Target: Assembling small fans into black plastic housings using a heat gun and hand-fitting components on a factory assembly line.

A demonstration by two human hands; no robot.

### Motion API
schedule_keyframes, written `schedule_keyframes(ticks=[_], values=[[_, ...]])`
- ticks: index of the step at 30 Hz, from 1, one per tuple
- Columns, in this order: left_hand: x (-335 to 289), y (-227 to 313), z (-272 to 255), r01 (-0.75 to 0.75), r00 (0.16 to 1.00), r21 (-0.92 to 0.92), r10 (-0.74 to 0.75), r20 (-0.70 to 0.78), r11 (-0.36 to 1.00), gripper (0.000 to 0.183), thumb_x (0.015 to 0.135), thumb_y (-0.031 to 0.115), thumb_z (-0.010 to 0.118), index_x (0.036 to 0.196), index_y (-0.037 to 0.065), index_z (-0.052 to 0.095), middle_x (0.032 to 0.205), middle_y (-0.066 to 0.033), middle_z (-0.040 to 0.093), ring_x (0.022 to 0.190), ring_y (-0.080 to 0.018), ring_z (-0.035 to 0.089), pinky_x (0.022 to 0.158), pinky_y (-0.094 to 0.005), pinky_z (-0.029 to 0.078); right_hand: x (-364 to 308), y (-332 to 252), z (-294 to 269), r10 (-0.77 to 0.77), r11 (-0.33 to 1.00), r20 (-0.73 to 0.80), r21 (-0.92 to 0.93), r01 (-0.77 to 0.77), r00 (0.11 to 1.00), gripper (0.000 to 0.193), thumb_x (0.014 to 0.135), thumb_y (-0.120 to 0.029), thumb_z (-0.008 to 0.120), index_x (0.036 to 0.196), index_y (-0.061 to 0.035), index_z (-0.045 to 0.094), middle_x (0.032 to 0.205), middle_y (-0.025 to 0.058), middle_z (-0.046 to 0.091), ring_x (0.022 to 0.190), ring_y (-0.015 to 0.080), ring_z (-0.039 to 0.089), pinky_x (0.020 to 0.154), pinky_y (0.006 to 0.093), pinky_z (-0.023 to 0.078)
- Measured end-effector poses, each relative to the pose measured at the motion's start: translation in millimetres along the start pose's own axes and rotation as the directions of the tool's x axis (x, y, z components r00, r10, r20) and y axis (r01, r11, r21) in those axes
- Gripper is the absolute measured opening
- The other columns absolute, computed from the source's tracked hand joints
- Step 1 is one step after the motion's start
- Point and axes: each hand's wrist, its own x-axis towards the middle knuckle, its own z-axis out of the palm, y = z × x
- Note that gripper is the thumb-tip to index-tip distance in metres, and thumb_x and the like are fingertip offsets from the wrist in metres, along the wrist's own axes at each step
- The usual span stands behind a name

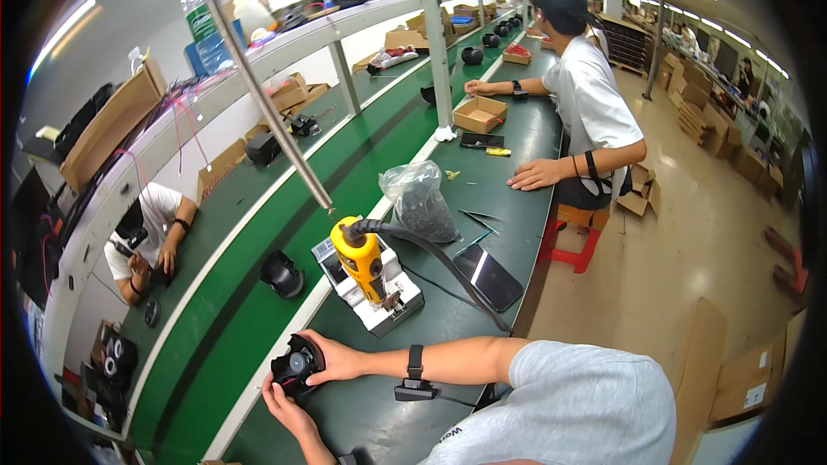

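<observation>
Between my two hands is a black, round, cup-shaped plastic housing (297,365) at the edge of the dark green bench, its hollow side facing up. My right hand (338,358) wraps round its right side, thumb along the lower rim. From below, the fingers of my left hand (289,412) close against its near left edge. Beyond my right hand, a yellow corded tool (360,260) stands upright on a white block-like holder (379,317). Another black housing (282,275) rests on the green conveyor belt (228,314).
A clear bag of small black parts (422,204), tweezers (479,220) and a phone (491,277) lie beyond the tool. The thick black cable (431,250) arches across the bench. A metal rod (267,90) slants overhead. Co-workers sit farther along (586,86) and across the belt (155,237).
</observation>
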Motion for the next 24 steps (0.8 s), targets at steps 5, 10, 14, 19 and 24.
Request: schedule_keyframes(ticks=[5, 10, 14, 19, 24], values=[[5, -9, -6, -0.106, 0.99, 0.249, 0.127, -0.068, 0.963, 0.027, 0.104, 0.018, 0.053, 0.123, -0.001, 0.057, 0.111, -0.0098, 0.062, 0.095, -0.015, 0.061, 0.075, -0.0259, 0.048, 3, 6, -4, 0.045, 0.998, -0.115, -0.03, -0.048, 0.992, 0.1, 0.073, -0.016, 0.088, 0.149, 0.0002, 0.025, 0.143, 0.017, 0.045, 0.137, 0.0254, 0.042, 0.116, 0.038, 0.033], [4, -7, -1, -0.087, 0.993, 0.285, 0.105, -0.048, 0.955, 0.021, 0.1, 0.014, 0.061, 0.115, 0.0, 0.057, 0.096, -0.004, 0.06, 0.083, -0.0099, 0.057, 0.067, -0.0222, 0.044, 3, 11, -3, 0.011, 1.0, -0.173, 0.01, -0.009, 0.985, 0.101, 0.074, -0.016, 0.088, 0.149, 0.0003, 0.023, 0.142, 0.0168, 0.043, 0.137, 0.0248, 0.041, 0.116, 0.0371, 0.032], [3, -13, -13, -0.122, 0.988, 0.316, 0.147, -0.055, 0.941, 0.016, 0.098, 0.012, 0.064, 0.109, 0.002, 0.057, 0.095, -0.0023, 0.061, 0.08, -0.0077, 0.056, 0.065, -0.0207, 0.042, 2, 10, 3, -0.019, 1.0, -0.127, 0.02, 0.021, 0.992, 0.103, 0.073, -0.017, 0.089, 0.15, -0.0005, 0.022, 0.142, 0.0167, 0.043, 0.137, 0.0246, 0.041, 0.117, 0.0371, 0.031], [-10, -2, 5, -0.396, 0.905, 0.432, 0.425, 0.031, 0.81, 0.018, 0.09, 0.002, 0.067, 0.106, 0.0, 0.058, 0.099, -0.007, 0.061, 0.088, -0.0162, 0.059, 0.071, -0.0268, 0.045, -1, 17, -2, -0.057, 0.996, -0.123, 0.061, 0.065, 0.991, 0.106, 0.073, -0.022, 0.09, 0.151, -0.0004, 0.021, 0.143, 0.017, 0.043, 0.138, 0.0252, 0.04, 0.117, 0.0378, 0.031], [-22, 31, 21, -0.624, 0.746, 0.584, 0.619, 0.246, 0.52, 0.025, 0.08, 0.004, 0.067, 0.104, 0.001, 0.063, 0.117, -0.0167, 0.063, 0.098, -0.0304, 0.06, 0.07, -0.0338, 0.046, 5, 17, -1, -0.023, 0.991, -0.151, 0.126, 0.043, 0.988, 0.103, 0.076, -0.019, 0.088, 0.15, -0.0001, 0.02, 0.142, 0.0144, 0.042, 0.137, 0.0223, 0.039, 0.116, 0.0368, 0.031]])
